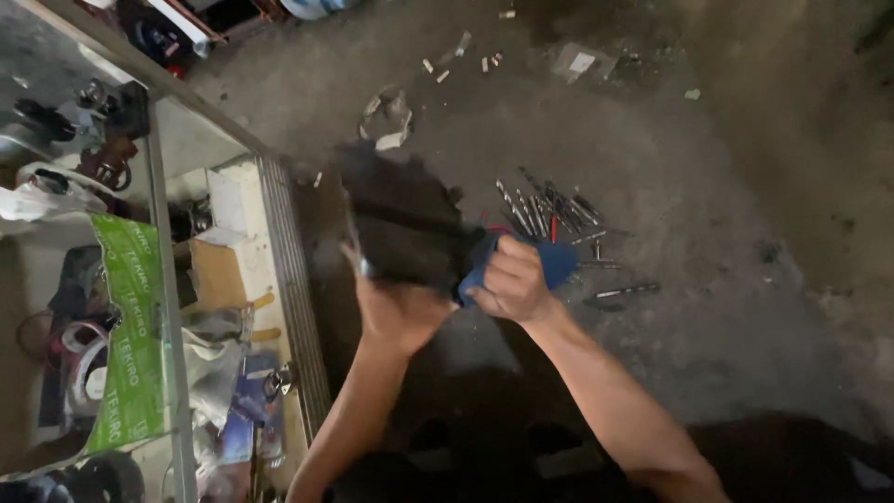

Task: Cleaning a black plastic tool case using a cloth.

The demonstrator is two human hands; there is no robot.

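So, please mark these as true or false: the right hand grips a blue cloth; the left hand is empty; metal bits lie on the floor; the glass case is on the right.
1. The right hand grips a blue cloth: true.
2. The left hand is empty: false, it holds a dark blurred object.
3. Metal bits lie on the floor: true.
4. The glass case is on the right: false, it stands left.

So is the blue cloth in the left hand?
No, the right hand grips the blue cloth; the left hand holds the dark block.
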